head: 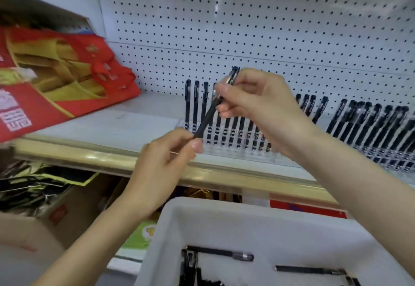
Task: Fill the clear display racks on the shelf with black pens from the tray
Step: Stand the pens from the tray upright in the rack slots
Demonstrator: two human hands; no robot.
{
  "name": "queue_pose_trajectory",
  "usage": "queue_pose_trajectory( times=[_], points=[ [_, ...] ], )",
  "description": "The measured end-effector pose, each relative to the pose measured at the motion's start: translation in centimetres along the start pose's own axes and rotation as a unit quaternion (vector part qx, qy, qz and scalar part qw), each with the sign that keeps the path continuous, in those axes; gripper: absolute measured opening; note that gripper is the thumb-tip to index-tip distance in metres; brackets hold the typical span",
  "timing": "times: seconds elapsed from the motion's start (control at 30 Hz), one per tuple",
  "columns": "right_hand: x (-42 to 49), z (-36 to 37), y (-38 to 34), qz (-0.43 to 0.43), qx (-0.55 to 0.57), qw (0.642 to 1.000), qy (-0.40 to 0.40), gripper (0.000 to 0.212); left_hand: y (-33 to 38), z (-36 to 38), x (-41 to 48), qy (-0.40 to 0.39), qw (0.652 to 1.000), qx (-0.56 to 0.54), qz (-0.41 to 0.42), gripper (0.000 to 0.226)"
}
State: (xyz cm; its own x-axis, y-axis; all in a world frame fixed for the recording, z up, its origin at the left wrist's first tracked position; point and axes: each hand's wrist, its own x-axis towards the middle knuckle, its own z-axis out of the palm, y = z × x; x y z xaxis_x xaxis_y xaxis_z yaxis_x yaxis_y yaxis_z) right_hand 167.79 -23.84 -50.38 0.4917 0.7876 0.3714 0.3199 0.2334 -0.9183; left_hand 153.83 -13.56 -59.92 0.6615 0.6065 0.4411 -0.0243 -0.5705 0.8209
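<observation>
A black pen (205,120) slants between both hands: the left hand (166,162) pinches its lower tip in closed fingers (197,145), and the right hand (260,106) grips it just under the cap. Right behind the fingers a clear display rack (226,152) holds upright pens (187,104); the right hand hides several. Below the wrists a white tray (202,209) holds loose pens (221,252), cut off by the frame edge. Blurred red gift bags (67,79) lie far left

One head-worn wide view looks forward and slightly down, close to the shelf (134,128) at 12 o'clock, tray (202,218) at 6.
</observation>
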Motion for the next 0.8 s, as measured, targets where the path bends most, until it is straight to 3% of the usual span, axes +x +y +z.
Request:
queue_pose_trajectory(
  times=[0.13,0.23,0.33,0.5,0.67,0.8],
  points=[
    [4.2,1.8,-0.5,-0.076,-0.130,0.988,0.032,0.017,-2.7,-2.2,2.2,0.063,0.992,0.105,-0.030,0.026],
    [6.1,2.9,0.6,-0.118,-0.252,0.960,0.035,0.027,-4.5,-2.2,2.7,0.002,0.990,0.133,-0.053,0.055],
    [6.9,3.5,1.9,-0.148,-0.344,0.927,0.022,0.030,-5.4,-1.6,2.6,-0.075,0.984,0.155,-0.038,0.067],
    [8.1,3.8,3.5,-0.170,-0.352,0.920,0.033,0.030,-6.6,-1.5,2.5,-0.121,0.975,0.185,-0.028,0.072],
    [8.9,3.7,3.6,-0.154,-0.283,0.946,0.035,0.026,-7.8,-1.3,2.5,-0.125,0.966,0.228,-0.016,0.077],
    [9.0,4.2,4.0,-0.145,-0.289,0.946,0.012,0.025,-7.9,-1.2,2.5,-0.125,0.970,0.206,-0.027,0.077]
  ],
)
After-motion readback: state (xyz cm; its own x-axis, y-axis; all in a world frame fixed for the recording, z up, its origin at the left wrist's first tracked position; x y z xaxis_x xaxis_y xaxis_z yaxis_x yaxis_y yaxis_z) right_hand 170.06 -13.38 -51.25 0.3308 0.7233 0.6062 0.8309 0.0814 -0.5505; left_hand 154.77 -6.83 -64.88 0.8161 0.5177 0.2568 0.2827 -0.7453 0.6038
